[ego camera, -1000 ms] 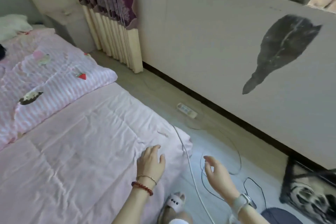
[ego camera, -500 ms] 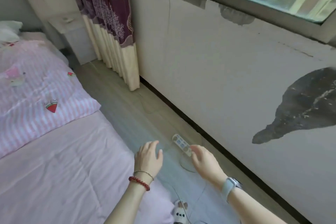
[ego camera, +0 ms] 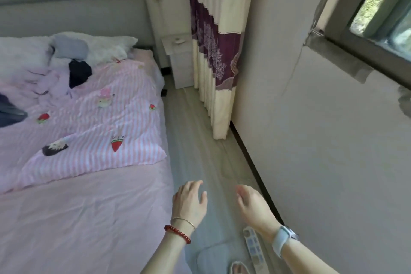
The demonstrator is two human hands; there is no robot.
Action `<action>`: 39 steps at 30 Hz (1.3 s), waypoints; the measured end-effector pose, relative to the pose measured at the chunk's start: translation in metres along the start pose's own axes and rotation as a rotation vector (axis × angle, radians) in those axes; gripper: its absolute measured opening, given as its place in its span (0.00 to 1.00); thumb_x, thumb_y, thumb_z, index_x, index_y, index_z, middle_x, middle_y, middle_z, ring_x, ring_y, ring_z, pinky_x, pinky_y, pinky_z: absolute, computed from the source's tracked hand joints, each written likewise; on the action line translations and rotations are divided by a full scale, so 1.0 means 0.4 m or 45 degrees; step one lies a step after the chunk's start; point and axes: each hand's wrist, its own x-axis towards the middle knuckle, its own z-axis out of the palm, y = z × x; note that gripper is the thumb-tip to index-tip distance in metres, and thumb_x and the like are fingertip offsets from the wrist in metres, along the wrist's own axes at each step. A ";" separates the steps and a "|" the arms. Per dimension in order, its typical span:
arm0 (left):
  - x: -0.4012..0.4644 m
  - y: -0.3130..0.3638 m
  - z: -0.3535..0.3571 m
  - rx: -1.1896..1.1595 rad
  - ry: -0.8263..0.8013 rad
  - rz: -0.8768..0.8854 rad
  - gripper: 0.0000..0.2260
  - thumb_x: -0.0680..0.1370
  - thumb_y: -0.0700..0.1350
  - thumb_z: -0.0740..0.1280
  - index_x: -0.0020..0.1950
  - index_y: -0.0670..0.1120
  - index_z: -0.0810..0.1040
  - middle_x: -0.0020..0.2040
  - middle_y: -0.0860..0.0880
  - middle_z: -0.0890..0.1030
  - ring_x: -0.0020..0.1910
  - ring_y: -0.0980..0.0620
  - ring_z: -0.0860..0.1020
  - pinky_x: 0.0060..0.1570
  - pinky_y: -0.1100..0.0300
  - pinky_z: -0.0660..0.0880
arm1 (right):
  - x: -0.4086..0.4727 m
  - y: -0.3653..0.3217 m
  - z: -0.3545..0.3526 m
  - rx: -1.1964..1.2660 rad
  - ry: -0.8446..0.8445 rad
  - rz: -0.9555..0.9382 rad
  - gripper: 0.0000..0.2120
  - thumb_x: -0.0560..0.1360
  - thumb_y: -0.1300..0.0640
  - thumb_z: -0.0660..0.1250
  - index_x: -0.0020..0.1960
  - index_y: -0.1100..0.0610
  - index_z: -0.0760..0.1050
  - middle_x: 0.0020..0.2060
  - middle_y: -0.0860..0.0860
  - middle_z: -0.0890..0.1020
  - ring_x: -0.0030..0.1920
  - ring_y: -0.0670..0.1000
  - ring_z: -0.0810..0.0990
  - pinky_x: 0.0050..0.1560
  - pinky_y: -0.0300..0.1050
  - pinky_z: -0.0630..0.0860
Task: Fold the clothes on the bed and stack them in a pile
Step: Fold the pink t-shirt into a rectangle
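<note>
Clothes: a loose, unfolded heap (ego camera: 55, 78) at the far left of the bed, near the pillows; pale lilac pieces with a dark garment (ego camera: 79, 73) on top and another dark piece (ego camera: 10, 110) at the left edge of view
Bed: pink sheet (ego camera: 77, 218) across the near part, a pink-and-white striped quilt (ego camera: 93, 131) with strawberry prints over the middle, white pillows (ego camera: 104, 49) against the grey headboard
Left hand: (ego camera: 189, 202) held above the bed's right edge, palm down, fingers loosely spread and slightly bent, holding nothing; a red bead bracelet and a thin chain on the wrist
Right hand: (ego camera: 253, 207) over the floor beside the bed, fingers relaxed and a little curled, holding nothing; a pale watch (ego camera: 283, 240) on the wrist
Hands and clothes: well apart
Floor: grey boards (ego camera: 200, 140); a power strip (ego camera: 253, 249) lies under the right wrist
Beyond: a white nightstand (ego camera: 180, 60), a cream and purple curtain (ego camera: 213, 51), a window (ego camera: 382, 6) in the right wall
</note>
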 end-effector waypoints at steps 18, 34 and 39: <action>0.641 -0.237 -0.218 -0.130 0.206 -0.518 0.17 0.79 0.48 0.57 0.68 0.51 0.68 0.66 0.52 0.70 0.65 0.52 0.69 0.62 0.60 0.64 | 0.877 -0.371 0.012 -0.092 -0.327 -0.530 0.17 0.79 0.58 0.55 0.67 0.56 0.70 0.62 0.53 0.76 0.62 0.55 0.73 0.60 0.44 0.69; 1.271 -0.799 -0.655 -0.180 0.367 -1.010 0.17 0.80 0.48 0.56 0.69 0.49 0.67 0.67 0.49 0.70 0.65 0.48 0.68 0.60 0.54 0.67 | 1.664 -1.096 0.110 -0.115 -0.694 -0.971 0.17 0.81 0.55 0.52 0.69 0.55 0.67 0.65 0.50 0.73 0.65 0.49 0.70 0.63 0.43 0.70; 1.470 -1.015 -0.747 -0.148 0.442 -1.193 0.17 0.80 0.48 0.57 0.69 0.48 0.67 0.66 0.47 0.70 0.65 0.47 0.68 0.60 0.53 0.66 | 1.914 -1.326 0.229 -0.222 -0.749 -1.194 0.17 0.81 0.57 0.52 0.67 0.56 0.69 0.62 0.53 0.75 0.63 0.52 0.71 0.59 0.47 0.71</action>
